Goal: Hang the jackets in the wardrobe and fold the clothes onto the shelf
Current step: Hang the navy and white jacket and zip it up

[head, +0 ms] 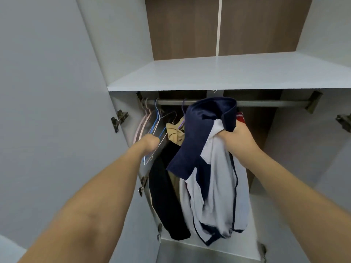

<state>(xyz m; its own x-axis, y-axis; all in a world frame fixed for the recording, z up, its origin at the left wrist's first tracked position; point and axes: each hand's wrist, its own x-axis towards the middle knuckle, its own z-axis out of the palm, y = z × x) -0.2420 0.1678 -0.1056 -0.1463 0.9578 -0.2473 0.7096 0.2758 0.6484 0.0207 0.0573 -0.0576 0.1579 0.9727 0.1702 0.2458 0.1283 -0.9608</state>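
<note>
In right hand [239, 139]: navy-and-white jacket [212, 168]

A brown wood-grain back panel [182, 29] fills the rear of the wardrobe [117, 44], split by a thin white vertical strip [218, 25]. The pale grey left door [47, 92] stands open. A metal hinge [119, 118] sits on the left edge, two more hinges [142, 184] lower down it, and another right-edge hinge [344, 121] opposite. An angled metal bracket [313, 101] is fixed at the upper right.

Hangers [152, 126] and dark clothes [165, 196] are crowding the rail's [266, 103] left; its right end is staying open.
</note>
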